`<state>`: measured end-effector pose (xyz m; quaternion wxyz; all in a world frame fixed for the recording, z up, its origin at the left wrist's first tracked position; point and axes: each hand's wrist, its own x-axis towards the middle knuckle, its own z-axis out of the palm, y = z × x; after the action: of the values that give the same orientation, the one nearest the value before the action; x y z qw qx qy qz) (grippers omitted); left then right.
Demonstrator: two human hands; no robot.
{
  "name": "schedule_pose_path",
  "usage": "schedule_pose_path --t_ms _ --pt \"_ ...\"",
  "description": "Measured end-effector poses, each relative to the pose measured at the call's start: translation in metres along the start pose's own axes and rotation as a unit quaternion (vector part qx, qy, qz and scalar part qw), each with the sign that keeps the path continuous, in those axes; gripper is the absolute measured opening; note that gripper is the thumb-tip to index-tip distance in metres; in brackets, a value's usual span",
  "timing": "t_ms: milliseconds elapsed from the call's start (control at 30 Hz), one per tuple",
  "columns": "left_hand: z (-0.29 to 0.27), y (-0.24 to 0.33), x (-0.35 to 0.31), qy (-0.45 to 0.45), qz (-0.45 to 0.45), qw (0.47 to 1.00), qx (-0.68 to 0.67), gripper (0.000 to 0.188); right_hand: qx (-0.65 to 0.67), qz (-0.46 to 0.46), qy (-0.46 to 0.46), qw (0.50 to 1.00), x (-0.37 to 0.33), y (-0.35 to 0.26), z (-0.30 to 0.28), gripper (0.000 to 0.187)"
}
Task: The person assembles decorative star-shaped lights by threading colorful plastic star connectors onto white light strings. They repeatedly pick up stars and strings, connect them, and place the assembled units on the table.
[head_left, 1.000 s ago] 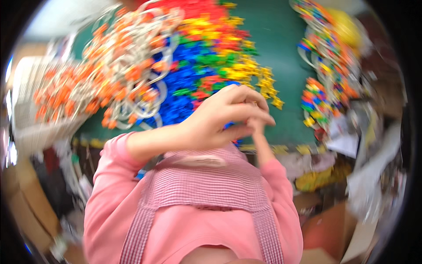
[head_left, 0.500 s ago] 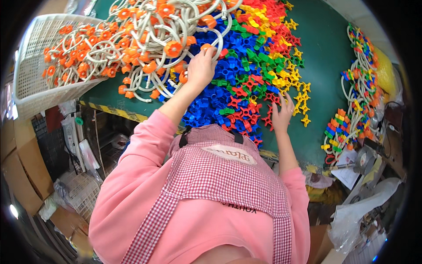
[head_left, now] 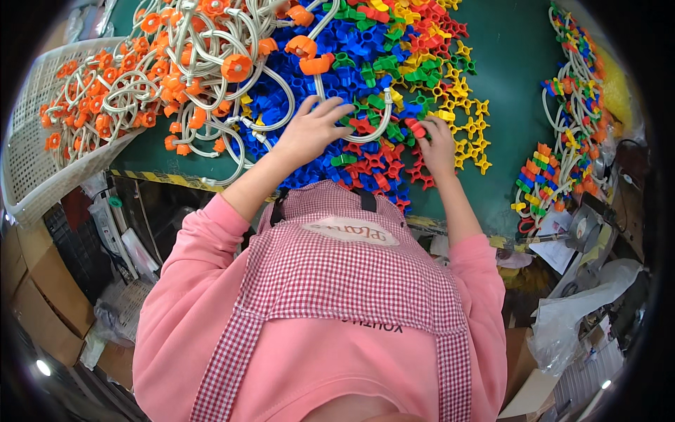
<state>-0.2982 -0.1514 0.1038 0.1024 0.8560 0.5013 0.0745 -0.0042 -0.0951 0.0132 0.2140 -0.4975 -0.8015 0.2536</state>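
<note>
My left hand point(head_left: 313, 133) is over the blue plastic pieces point(head_left: 264, 98), its fingers stretched out and apart. Under its fingertips runs a braided white cord point(head_left: 367, 136) with a metal end; whether they touch it is unclear. An orange flower-shaped piece point(head_left: 316, 66) sits on the cord above the hand. My right hand point(head_left: 439, 148) is at the right side of the pile, fingers closed around a small red plastic piece point(head_left: 415, 128). A blue piece point(head_left: 408, 111) lies right against that red one. Green pieces point(head_left: 422, 73) and yellow star-shaped pieces point(head_left: 476, 141) surround the right hand.
A white plastic basket point(head_left: 28, 176) at the left holds more cords with orange pieces point(head_left: 102, 112). Finished-looking strings of coloured pieces point(head_left: 573, 105) lie along the right side of the green table point(head_left: 503, 98). Scissors with red handles point(head_left: 526, 225) rest near its front right edge.
My left hand has let go of an orange piece and come nearer with its fingers spread. The cord now curves between my hands. My right hand, spread before, has closed on a red piece.
</note>
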Motion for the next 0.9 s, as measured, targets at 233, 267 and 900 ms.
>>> schedule_pose_path --t_ms 233,267,900 --pt "0.036 0.002 -0.004 0.227 -0.383 0.887 -0.121 0.045 0.204 0.228 0.069 0.950 -0.015 0.006 -0.003 0.011" --pt "0.049 -0.003 -0.005 0.207 -0.429 0.864 -0.160 0.046 0.161 0.199 0.073 0.964 -0.014 0.006 -0.005 0.012" --pt "0.005 -0.037 -0.131 0.412 -0.537 0.593 -0.436 0.022 0.225 0.229 0.028 0.947 -0.068 -0.004 -0.014 0.013"
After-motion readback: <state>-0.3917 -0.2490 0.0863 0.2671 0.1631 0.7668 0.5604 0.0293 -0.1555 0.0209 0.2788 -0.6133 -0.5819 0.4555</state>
